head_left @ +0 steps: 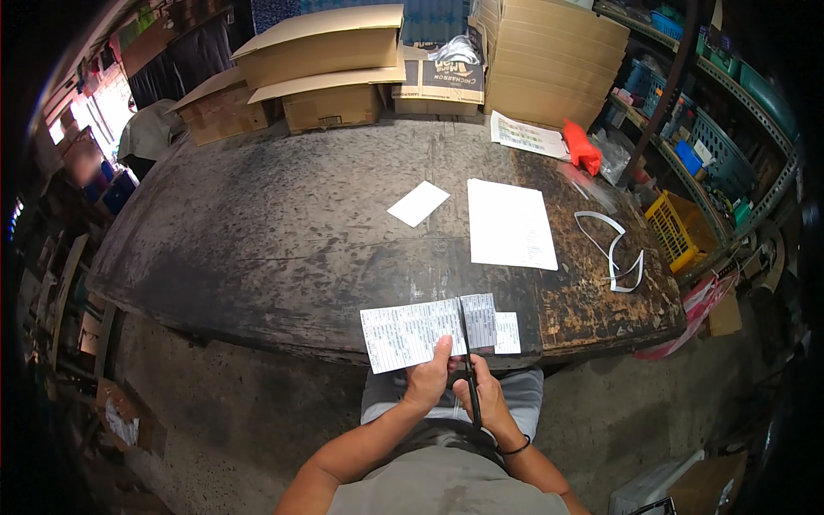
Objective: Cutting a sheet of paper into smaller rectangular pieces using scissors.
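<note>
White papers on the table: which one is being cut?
The printed sheet at the near edge, held by the left hand while scissors in the right hand slice it; the others lie untouched.

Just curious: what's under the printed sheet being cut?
The dark table edge and a smaller white slip to its right. The left hand holds the sheet; its fingers beneath are hidden.

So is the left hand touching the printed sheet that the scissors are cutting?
Touching. The head view shows the left hand gripping the printed sheet's lower edge, thumb on top, while the scissors in the right hand cut it.
</note>
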`<state>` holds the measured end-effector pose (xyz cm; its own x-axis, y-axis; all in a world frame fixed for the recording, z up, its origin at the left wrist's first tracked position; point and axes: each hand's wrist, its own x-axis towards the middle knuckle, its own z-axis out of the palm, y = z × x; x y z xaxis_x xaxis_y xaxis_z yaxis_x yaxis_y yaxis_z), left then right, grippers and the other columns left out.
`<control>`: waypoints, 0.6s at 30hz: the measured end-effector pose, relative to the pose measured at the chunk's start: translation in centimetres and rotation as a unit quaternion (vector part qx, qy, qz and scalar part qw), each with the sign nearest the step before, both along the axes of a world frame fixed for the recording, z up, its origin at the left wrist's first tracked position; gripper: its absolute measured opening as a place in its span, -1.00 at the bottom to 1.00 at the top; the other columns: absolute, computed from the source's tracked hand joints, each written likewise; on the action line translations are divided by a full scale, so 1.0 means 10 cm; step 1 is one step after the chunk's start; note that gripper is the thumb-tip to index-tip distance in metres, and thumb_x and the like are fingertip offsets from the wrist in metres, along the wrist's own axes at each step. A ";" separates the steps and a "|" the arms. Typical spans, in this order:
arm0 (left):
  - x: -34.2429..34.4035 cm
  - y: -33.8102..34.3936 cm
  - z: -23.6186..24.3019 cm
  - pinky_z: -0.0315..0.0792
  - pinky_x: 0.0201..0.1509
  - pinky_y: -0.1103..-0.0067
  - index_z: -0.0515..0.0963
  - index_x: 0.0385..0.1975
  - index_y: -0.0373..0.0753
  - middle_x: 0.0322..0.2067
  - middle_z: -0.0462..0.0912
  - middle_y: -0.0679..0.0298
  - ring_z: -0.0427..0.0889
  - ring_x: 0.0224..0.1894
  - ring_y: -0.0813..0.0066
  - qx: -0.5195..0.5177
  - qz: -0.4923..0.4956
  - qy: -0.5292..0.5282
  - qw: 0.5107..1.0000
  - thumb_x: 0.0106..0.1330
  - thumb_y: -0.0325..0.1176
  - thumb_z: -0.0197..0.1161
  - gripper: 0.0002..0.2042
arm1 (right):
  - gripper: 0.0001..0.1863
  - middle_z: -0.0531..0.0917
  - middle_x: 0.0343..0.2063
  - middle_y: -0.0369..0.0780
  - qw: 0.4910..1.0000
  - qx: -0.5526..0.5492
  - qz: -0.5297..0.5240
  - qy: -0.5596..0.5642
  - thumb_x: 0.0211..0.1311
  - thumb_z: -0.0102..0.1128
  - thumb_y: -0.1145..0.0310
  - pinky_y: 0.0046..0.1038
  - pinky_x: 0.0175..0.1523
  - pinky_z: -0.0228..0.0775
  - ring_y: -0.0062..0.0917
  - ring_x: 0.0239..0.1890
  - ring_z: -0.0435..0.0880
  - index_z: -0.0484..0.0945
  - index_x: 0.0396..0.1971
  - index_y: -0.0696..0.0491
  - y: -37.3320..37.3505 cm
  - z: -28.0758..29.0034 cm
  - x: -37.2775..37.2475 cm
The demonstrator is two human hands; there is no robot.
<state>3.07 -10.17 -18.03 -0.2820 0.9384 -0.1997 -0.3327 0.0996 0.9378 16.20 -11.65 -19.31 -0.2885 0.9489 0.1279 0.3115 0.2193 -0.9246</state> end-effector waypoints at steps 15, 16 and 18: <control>0.02 0.02 -0.12 0.41 -0.49 0.68 0.51 -0.32 -0.29 -0.55 0.54 0.34 0.49 -0.56 0.64 0.008 0.019 -0.009 1.000 0.36 -0.27 0.12 -0.81 | -0.30 0.57 -0.56 -0.28 1.000 0.014 -0.011 -0.011 0.19 0.09 -0.20 -0.55 -0.43 0.35 -0.63 -0.58 0.52 0.33 0.04 0.14 0.01 -0.14 -0.01; 0.02 0.03 -0.15 0.41 -0.49 0.68 0.51 -0.32 -0.29 -0.54 0.55 0.34 0.49 -0.56 0.64 0.007 0.017 -0.010 1.000 0.36 -0.27 0.13 -0.81 | -0.30 0.58 -0.53 -0.27 1.000 0.007 -0.008 -0.011 0.19 0.08 -0.19 -0.56 -0.43 0.35 -0.63 -0.58 0.52 0.32 0.04 0.14 0.01 -0.12 -0.01; 0.01 0.04 -0.16 0.42 -0.49 0.68 0.51 -0.32 -0.29 -0.54 0.55 0.33 0.49 -0.56 0.64 0.005 0.014 -0.011 1.000 0.35 -0.27 0.13 -0.81 | -0.31 0.60 -0.50 -0.25 1.000 -0.004 -0.005 -0.018 0.20 0.09 -0.18 -0.55 -0.39 0.37 -0.61 -0.55 0.55 0.33 0.04 0.15 0.02 -0.11 0.00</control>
<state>3.21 -9.77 -19.67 -0.3044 0.9319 -0.1972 -0.3566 0.0805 0.9308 16.17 -11.49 -20.39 -0.2837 0.9526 0.1097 0.3475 0.2088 -0.9141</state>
